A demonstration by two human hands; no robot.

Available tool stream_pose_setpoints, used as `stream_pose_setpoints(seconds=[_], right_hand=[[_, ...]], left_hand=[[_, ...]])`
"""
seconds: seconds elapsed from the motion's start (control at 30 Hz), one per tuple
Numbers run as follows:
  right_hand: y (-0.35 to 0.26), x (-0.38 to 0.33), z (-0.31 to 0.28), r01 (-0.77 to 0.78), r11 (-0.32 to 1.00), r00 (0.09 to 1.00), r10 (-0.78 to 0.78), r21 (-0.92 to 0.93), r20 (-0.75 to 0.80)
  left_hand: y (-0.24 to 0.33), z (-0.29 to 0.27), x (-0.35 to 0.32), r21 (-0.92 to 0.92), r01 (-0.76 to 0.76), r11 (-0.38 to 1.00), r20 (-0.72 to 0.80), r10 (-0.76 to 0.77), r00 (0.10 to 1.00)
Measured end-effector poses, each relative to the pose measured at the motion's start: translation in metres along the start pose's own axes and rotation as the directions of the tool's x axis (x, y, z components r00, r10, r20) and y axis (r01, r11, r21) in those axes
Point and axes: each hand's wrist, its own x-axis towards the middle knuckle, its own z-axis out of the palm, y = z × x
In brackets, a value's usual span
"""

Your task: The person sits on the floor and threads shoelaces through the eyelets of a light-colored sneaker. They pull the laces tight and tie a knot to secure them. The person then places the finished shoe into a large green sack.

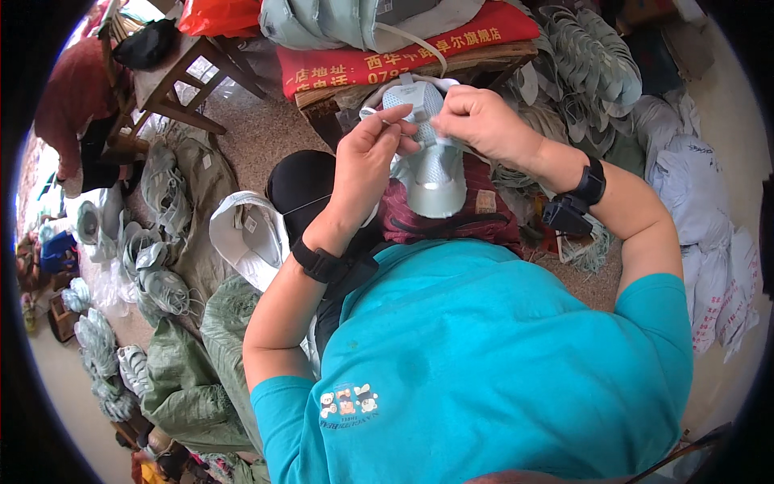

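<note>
A pale blue mesh shoe upper (436, 192) rests over my lap on maroon cloth (407, 219), its tongue end toward the wooden bench. My left hand (372, 145) is just above its left side, thumb and forefinger brought together on something thin, perhaps a lace or thread. To the right of the upper, my right hand (481, 121) is closed in a pinch. What its fingertips hold is too small to make out. Another upper, white with a grey lining (251, 235), lies left of my left forearm.
Ahead stands a wooden bench (322, 98) covered in red cloth (496, 28), with pale uppers (318, 24) on top. Bundles of uppers (592, 60) hang at the right. White sacks (693, 185) line the right side. Green sacks (181, 379) and a wooden chair (173, 93) are at left.
</note>
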Motion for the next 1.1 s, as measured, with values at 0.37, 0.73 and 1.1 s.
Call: stream_pose_setpoints(seconds=[0.37, 0.73, 1.1], right_hand=[[-0.077, -0.001, -0.007, -0.101, 0.936, 0.991, 0.067, 0.338, 0.112], [-0.06, 0.011, 0.006, -0.166, 0.91, 0.981, 0.113, 0.379, 0.158], [-0.116, 0.034, -0.003, 0.662, 0.155, 0.386, -0.909, -0.733, 0.156]], left_hand=[[0.037, 0.006, 0.002, -0.088, -0.19, 0.978, -0.047, 0.186, 0.981], [0.029, 0.008, 0.015, -0.001, -0.123, 0.992, -0.156, 0.121, 0.98], [0.024, -0.021, 0.014, -0.133, 0.042, 0.99, 0.013, -0.04, 0.999]])
